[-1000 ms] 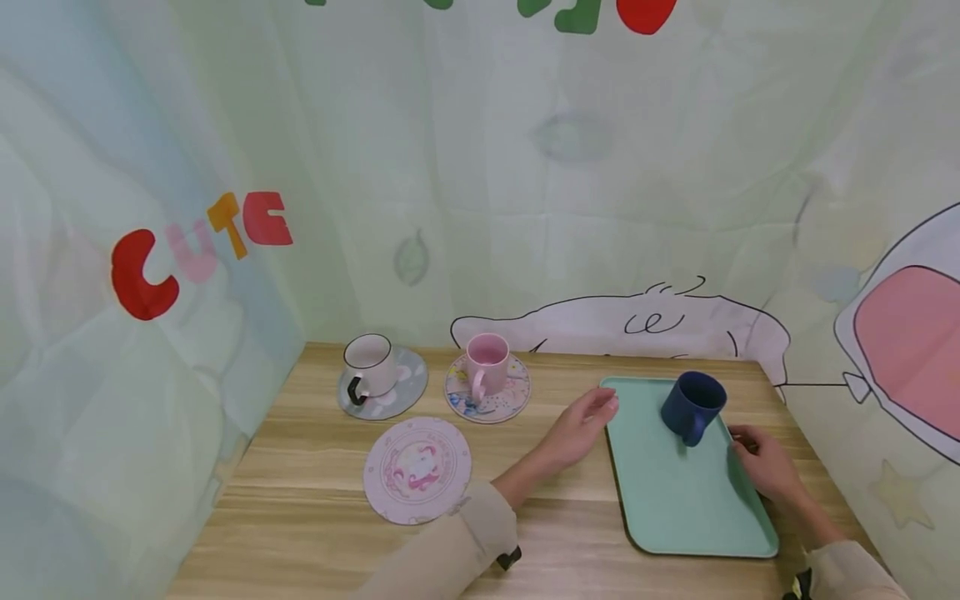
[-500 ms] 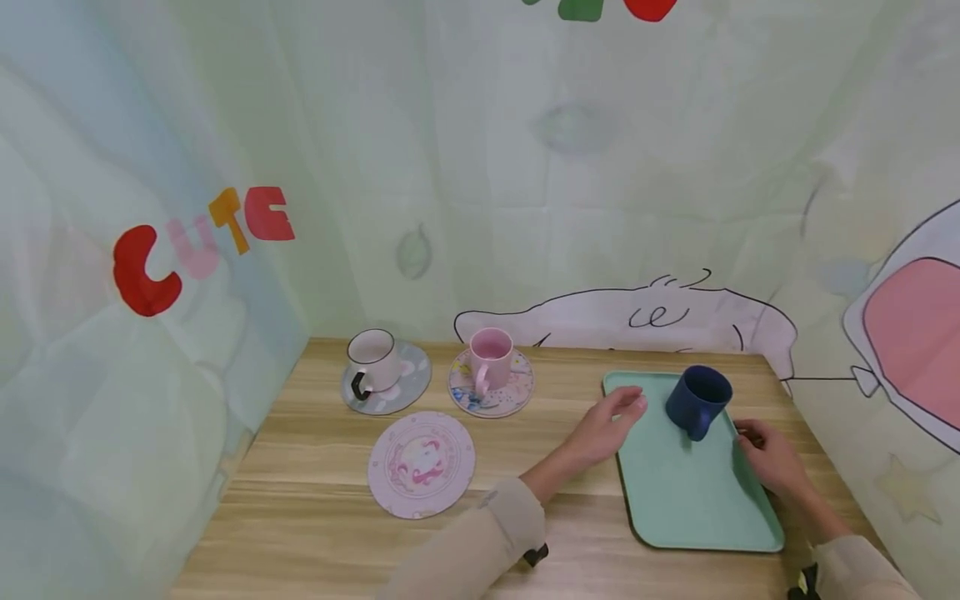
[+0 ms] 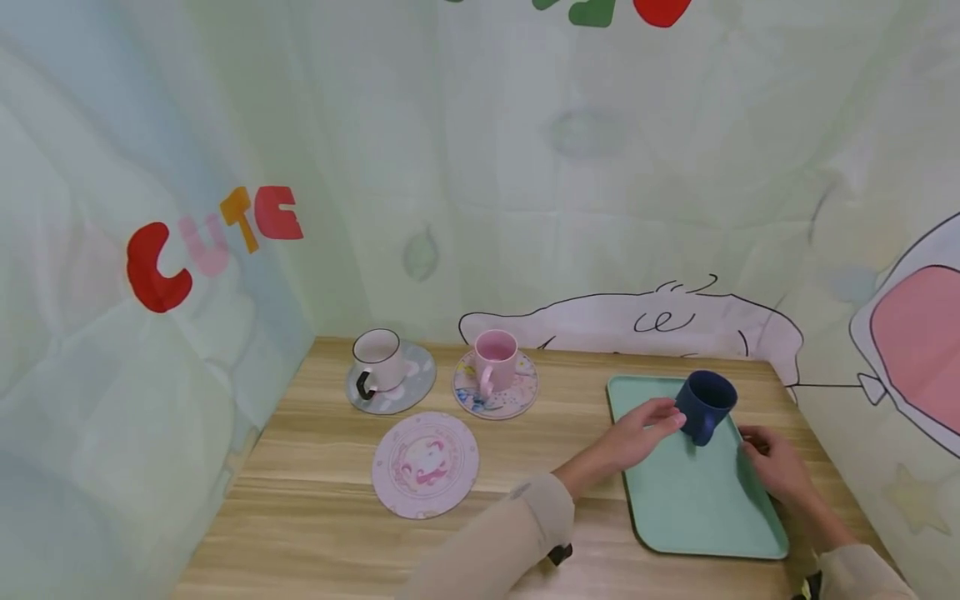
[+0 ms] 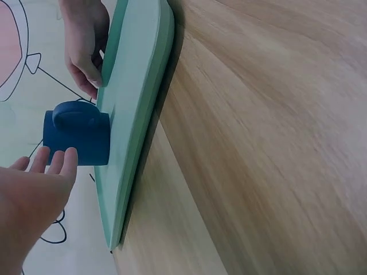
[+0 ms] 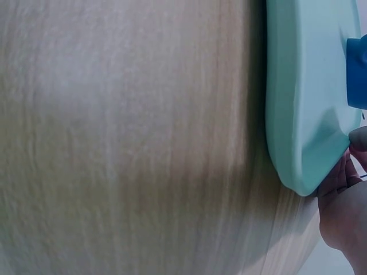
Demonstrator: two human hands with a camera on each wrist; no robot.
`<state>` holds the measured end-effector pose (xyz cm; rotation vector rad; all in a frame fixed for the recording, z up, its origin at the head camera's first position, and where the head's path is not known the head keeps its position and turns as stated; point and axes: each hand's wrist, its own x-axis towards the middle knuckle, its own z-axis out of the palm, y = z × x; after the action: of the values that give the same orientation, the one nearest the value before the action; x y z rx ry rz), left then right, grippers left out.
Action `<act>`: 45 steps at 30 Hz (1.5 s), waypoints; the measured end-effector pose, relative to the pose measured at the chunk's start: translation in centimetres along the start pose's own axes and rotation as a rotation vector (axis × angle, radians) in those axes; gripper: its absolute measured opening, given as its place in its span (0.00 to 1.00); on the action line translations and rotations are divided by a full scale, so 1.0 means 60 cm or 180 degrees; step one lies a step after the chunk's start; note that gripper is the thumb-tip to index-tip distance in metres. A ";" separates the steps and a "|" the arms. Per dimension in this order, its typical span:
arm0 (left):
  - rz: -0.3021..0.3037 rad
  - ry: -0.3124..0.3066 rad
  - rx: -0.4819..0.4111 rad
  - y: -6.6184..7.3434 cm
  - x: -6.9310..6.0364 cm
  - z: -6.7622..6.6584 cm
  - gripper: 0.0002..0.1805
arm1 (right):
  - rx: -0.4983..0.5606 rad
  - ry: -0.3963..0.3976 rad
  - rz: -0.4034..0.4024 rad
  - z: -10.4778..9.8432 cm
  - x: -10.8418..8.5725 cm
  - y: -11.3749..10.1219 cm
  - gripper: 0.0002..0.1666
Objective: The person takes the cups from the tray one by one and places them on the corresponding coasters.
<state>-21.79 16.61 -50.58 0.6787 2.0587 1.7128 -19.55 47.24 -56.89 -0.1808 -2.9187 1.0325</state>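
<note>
A dark blue mug (image 3: 706,407) stands upright on the mint green tray (image 3: 697,508), its handle toward the front. My left hand (image 3: 641,433) reaches over the tray's left side, fingers extended at the mug's left side; whether they touch it I cannot tell. In the left wrist view, those fingers (image 4: 69,163) look straight and slightly spread beside the blue mug (image 4: 86,143). At the tray's right edge my right hand (image 3: 780,467) grips the rim. The right wrist view shows its thumb (image 5: 359,137) on the rim, with the other fingers partly hidden outside it.
A white mug (image 3: 381,365) with a black handle sits on a grey-blue round coaster (image 3: 422,367) at the back left. Beside it, a pink mug (image 3: 496,360) sits on a patterned coaster (image 3: 525,398). Another pink round coaster (image 3: 425,465) lies on the wooden table (image 3: 300,492) in front.
My left hand has moved right, from the tray's left edge to the blue mug's side. The right hand stays at the tray's right rim. The mugs and tray keep their places.
</note>
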 end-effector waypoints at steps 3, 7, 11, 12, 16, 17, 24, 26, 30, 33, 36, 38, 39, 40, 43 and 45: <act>-0.0061 -0.0056 -0.0102 0.002 0.007 0.010 0.32 | 0.0003 -0.0021 0.0040 0.000 -0.001 -0.001 0.22; -0.0205 -0.0059 -0.0116 0.000 0.015 0.023 0.33 | 0.0013 -0.0044 0.0087 0.001 -0.001 -0.001 0.22; -0.0352 -0.0038 0.0008 -0.005 0.024 0.035 0.33 | 0.0021 -0.0072 0.0163 0.000 0.000 -0.002 0.23; -0.0375 -0.0038 0.0040 -0.006 0.026 0.038 0.34 | 0.0031 -0.0082 0.0184 -0.001 0.001 -0.002 0.23; -0.0385 -0.0046 0.0111 -0.011 0.032 0.047 0.34 | 0.0038 -0.0095 0.0219 0.000 0.002 -0.001 0.24; -0.0375 -0.0046 0.0103 -0.011 0.032 0.049 0.34 | 0.0036 -0.0089 0.0205 0.001 0.002 -0.001 0.23; -0.0246 -0.0110 0.0228 -0.007 0.035 0.061 0.34 | 0.0026 -0.0073 0.0093 0.002 -0.003 -0.001 0.22; -0.0218 -0.0113 0.0254 -0.006 0.037 0.065 0.34 | 0.0035 -0.0047 0.0069 0.000 -0.003 -0.001 0.22; -0.0242 -0.0077 0.0272 -0.005 0.040 0.071 0.33 | 0.0003 0.0015 0.0016 0.000 -0.001 0.000 0.21; -0.0271 -0.0029 0.0267 -0.006 0.042 0.075 0.32 | 0.0002 0.0027 -0.0038 0.001 0.000 0.001 0.20; -0.0265 -0.0027 0.0292 -0.007 0.042 0.081 0.31 | 0.0014 0.0049 -0.0100 0.001 -0.002 0.001 0.20; -0.0279 -0.0039 0.0335 -0.008 0.042 0.086 0.31 | 0.0009 0.0067 -0.0117 0.000 -0.005 0.002 0.19; -0.0289 -0.0046 0.0358 -0.008 0.042 0.088 0.31 | -0.0003 0.0072 -0.0120 0.000 -0.007 0.002 0.19; -0.0294 -0.0052 0.0367 -0.009 0.042 0.090 0.31 | -0.0004 0.0060 -0.0106 0.000 -0.008 0.002 0.19; -0.0348 -0.0032 0.0363 -0.008 0.042 0.094 0.31 | 0.0002 0.0041 -0.0078 0.000 -0.006 0.005 0.20; -0.0386 -0.0012 0.0329 -0.008 0.042 0.095 0.31 | 0.0000 0.0011 -0.0053 0.001 -0.004 0.005 0.21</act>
<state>-20.65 22.56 -52.09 0.5745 2.1512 1.5468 -19.32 47.40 -57.10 -0.1576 -2.9121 1.0287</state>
